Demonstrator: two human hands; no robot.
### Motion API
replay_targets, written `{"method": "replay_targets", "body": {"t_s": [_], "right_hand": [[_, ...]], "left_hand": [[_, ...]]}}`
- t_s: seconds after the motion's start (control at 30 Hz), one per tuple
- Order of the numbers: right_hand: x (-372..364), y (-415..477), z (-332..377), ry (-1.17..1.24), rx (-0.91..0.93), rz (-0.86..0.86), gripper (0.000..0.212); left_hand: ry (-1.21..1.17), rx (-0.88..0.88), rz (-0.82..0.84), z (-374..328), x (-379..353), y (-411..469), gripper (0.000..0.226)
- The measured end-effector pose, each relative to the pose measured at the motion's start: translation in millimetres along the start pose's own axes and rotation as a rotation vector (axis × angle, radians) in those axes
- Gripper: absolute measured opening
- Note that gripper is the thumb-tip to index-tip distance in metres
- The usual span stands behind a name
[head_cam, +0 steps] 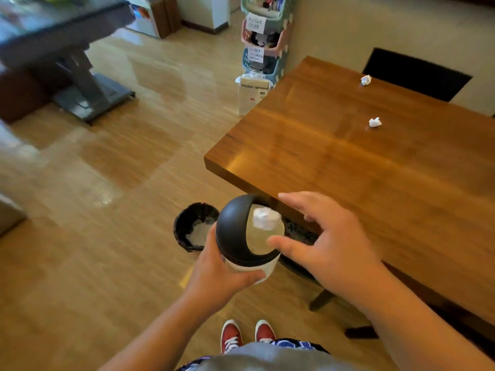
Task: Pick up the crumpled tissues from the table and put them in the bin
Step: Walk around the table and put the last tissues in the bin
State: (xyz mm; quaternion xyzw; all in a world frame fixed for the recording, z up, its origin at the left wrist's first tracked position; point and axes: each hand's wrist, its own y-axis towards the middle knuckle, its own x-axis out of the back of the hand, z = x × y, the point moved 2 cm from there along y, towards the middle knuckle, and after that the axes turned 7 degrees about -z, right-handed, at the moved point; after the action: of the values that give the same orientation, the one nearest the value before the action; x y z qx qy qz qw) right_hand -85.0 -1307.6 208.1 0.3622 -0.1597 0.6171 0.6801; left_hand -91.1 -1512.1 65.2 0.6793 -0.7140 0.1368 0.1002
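My left hand [225, 274] grips a small white bin with a black domed swing lid [235, 231], held in the air beside the table's near corner. A crumpled tissue [263, 217] lies on the lid's pale flap. My right hand [329, 242] hovers just right of the lid, fingers spread, thumb tip touching the flap, holding nothing. Two more crumpled tissues rest on the wooden table [348, 170]: one in the middle right [375, 122], one at the far edge [366, 79].
A black-lined waste basket [187, 231] stands on the floor left of the held bin. A white paper bag [250, 96] and stacked plastic baskets [263, 38] stand by the table's far corner. A dark stool sits under the table. A grey stand is at far left.
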Motion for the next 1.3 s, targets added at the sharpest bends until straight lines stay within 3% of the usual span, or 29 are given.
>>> {"method": "replay_targets", "body": {"t_s": [0.07, 0.2, 0.33, 0.53, 0.63, 0.93, 1.13, 1.3], "right_hand": [[-17.3, -6.9, -16.6, -0.074, -0.014, 0.078, 0.069], [-35.5, -23.3, -65.5, 0.053, -0.261, 0.113, 0.042], [-92.6, -65.8, -135.1, -0.066, -0.465, 0.487, 0.009], [-176.3, -105.3, -193.5, -0.328, -0.687, 0.857, 0.013], [-228.4, -93.9, -175.8, -0.374, -0.675, 0.920, 0.016], [-432.9, 24.6, -46.7, -0.304, -0.326, 1.078, 0.019], [-505.7, 89.3, 10.2, -0.333, -0.349, 1.041, 0.017], [-519.0, 128.4, 15.6, -0.367, -0.504, 0.994, 0.017]], "left_hand": [[-0.011, 0.000, -0.034, -0.3, -0.7, -5.8, 0.117], [-0.010, 0.025, -0.085, 5.5, 10.1, -19.2, 0.108], [-0.046, 0.098, -0.213, 19.2, 33.2, -35.4, 0.100], [-0.046, 0.367, -0.491, 66.3, 92.7, -84.7, 0.116], [-0.024, 0.490, -0.632, 95.5, 131.1, -116.8, 0.124], [0.004, 0.680, -0.979, 198.1, 264.3, -172.3, 0.121], [-0.068, 0.687, -0.925, 235.5, 374.5, -131.1, 0.119], [-0.042, 0.624, -0.821, 239.1, 452.1, -51.2, 0.117]]}}
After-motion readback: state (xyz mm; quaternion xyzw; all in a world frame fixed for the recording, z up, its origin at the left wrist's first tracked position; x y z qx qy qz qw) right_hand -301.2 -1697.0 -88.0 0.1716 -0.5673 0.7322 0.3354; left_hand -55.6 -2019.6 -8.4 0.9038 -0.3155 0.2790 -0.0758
